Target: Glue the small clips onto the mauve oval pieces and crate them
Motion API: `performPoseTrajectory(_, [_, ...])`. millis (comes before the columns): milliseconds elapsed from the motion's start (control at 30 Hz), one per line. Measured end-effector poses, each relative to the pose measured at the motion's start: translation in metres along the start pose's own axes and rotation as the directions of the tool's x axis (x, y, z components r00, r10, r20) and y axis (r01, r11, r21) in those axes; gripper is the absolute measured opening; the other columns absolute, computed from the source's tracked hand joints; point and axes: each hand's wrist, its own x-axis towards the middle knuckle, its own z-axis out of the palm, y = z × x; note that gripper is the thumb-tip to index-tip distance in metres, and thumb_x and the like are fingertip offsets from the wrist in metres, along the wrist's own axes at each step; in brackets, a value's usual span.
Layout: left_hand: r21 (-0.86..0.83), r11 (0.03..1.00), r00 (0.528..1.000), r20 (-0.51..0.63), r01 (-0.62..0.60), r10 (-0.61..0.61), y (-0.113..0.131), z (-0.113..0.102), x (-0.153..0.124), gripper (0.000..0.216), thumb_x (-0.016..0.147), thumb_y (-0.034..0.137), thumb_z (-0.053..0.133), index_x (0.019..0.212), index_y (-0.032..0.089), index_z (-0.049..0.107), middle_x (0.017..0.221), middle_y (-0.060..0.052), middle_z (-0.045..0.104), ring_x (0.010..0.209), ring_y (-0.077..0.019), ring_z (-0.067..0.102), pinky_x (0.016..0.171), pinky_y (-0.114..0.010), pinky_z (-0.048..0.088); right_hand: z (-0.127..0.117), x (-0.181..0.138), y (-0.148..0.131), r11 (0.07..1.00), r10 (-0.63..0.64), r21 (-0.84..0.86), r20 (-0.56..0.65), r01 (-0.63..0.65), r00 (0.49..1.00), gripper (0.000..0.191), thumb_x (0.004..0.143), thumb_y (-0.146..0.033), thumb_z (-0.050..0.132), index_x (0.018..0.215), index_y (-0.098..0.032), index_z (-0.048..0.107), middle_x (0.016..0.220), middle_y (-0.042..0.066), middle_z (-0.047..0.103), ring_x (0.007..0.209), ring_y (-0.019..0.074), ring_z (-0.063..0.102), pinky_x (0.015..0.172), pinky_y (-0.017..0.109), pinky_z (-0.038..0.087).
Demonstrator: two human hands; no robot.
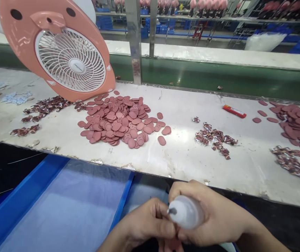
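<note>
Dozens of discs (117,122) lie loose between the near and far edges of the table (181,108), apparently still to do, while just off the near edge my right hand (218,215) grips a bottle (189,211) and my left hand (148,222) pinches a half-hidden piece (174,243), seemingly unfinished.

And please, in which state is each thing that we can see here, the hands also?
Bottle: held, tip exposed
Left hand: fingers bent, grip partly hidden
Right hand: closed around the bottle
Discs: loose, some heaped, some scattered
Brown bits: loose, in small piles
Fan: standing, running or not cannot tell
Red packet: lying flat
</note>
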Motion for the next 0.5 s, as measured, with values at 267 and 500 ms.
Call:
performPoseTrajectory(267, [-0.192,0.979,0.997,-0.057,-0.07,0.061,-0.019,0.005,0.013,0.045,0.057,0.055,0.088,0.069,0.013,0.075,0.059,-0.003,0.067,0.043,-0.0064,0.054,0.036,-0.013,0.036,0.005,-0.004,0.016,0.989,0.006,0.149,-0.131,0.014,0.991,0.06,0.071,-0.048,0.083,0.114,-0.026,0.047,0.081,-0.002,0.06,0.063,0.0115,0.056,0.054,0.02,0.046])
performPoseTrajectory(500, [-0.31,0.876,0.817,-0.557,-0.369,0.147,0.007,0.02,0.005,0.034,0.071,0.047,0.082,0.094,0.022,0.076,0.085,-0.002,0.074,0.068,-0.0097,0.067,0.037,-0.01,0.043,0.002,-0.038,0.015,0.989,-0.098,-0.15,-0.65,0.0,0.754,0.042,0.091,-0.049,0.064,0.125,-0.036,0.043,0.108,0.002,0.058,0.087,0.0165,0.059,0.076,0.027,0.05])
